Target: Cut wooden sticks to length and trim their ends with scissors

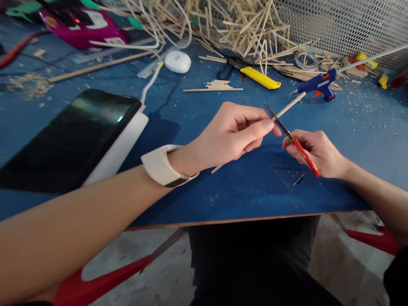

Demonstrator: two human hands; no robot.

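Note:
My left hand [237, 134] pinches a thin wooden stick [291, 105] between thumb and fingers; its far end points up and right, and its other end shows below the wrist. In my right hand [318, 151] is a pair of red-handled scissors [305, 156], fingers wrapped about the grips. The dark blades meet the stick just past my left fingertips. Whether they have cut into the wood I cannot tell. Beyond my hands lies a small row of short sticks [218, 86] beside a yellow utility knife [260, 77]. A blue glue gun [320, 85] with a long glue stick rests behind the scissors.
A tablet-like device with a black screen [70, 140] lies at the left on the blue table [197, 204]. A white mouse-shaped object [177, 62], a purple box [83, 27] and white cables are behind it. A heap of sticks [245, 25] leans toward a perforated metal panel [344, 25].

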